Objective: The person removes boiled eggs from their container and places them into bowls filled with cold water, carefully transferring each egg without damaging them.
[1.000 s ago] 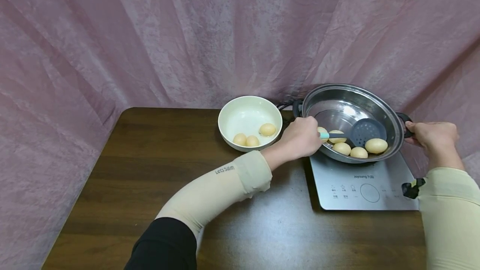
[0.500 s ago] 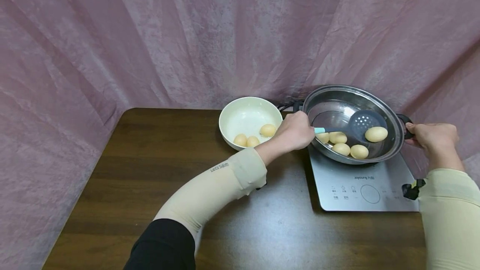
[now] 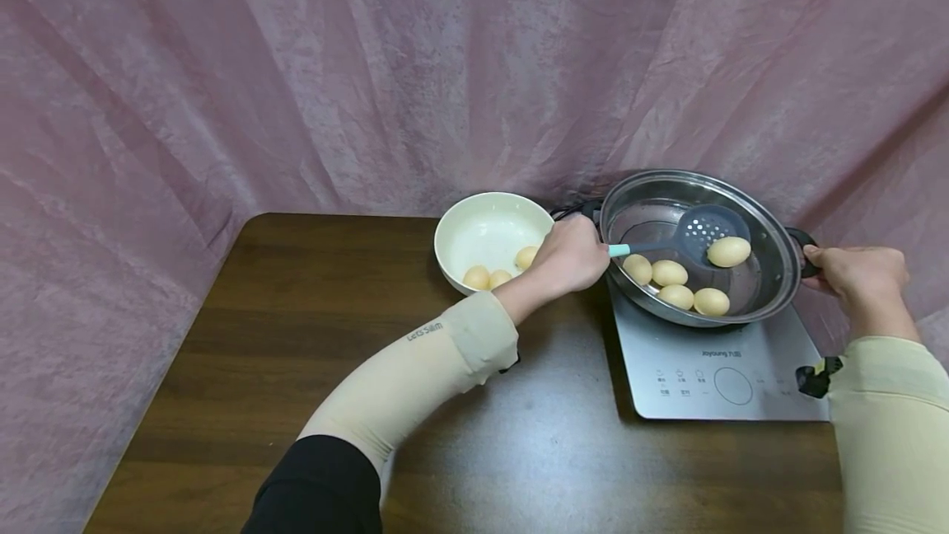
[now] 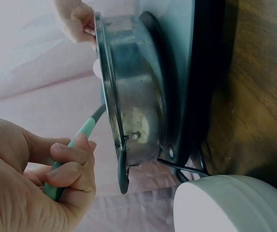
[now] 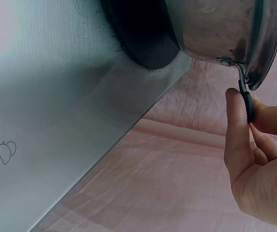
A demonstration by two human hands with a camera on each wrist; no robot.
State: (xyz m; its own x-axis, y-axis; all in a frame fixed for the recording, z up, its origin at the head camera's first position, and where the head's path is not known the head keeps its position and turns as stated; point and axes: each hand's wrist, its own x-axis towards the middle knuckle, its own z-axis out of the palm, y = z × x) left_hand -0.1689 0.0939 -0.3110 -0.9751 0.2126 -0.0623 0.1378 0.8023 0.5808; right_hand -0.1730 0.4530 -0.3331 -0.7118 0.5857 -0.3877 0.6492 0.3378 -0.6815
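My left hand point(image 3: 572, 254) grips the mint handle point(image 4: 83, 131) of a slotted skimmer, its dark perforated head point(image 3: 700, 229) over the inside of the steel pot point(image 3: 774, 287). On the head's near right part sits a pale yellow egg-shaped piece point(image 3: 729, 252). Several similar pieces point(image 3: 676, 297) lie along the pot's near side. My right hand point(image 3: 863, 274) pinches the pot's dark right handle point(image 5: 248, 106) between thumb and fingers. That side of the pot is raised off the induction cooker point(image 3: 715, 381), so the pot tilts leftward.
Left of the pot stands a pale green bowl point(image 3: 482, 225) holding several like pieces point(image 3: 476, 277), partly behind my left wrist. A black cable point(image 4: 184, 166) runs between cooker and bowl. The brown wooden table point(image 3: 296, 336) backs onto a pink curtain point(image 3: 356, 72).
The skimmer head has risen from the pot's near right side and moved left and back, now carrying one egg-shaped piece. My left hand shifted left; my right hand stays at the handle.
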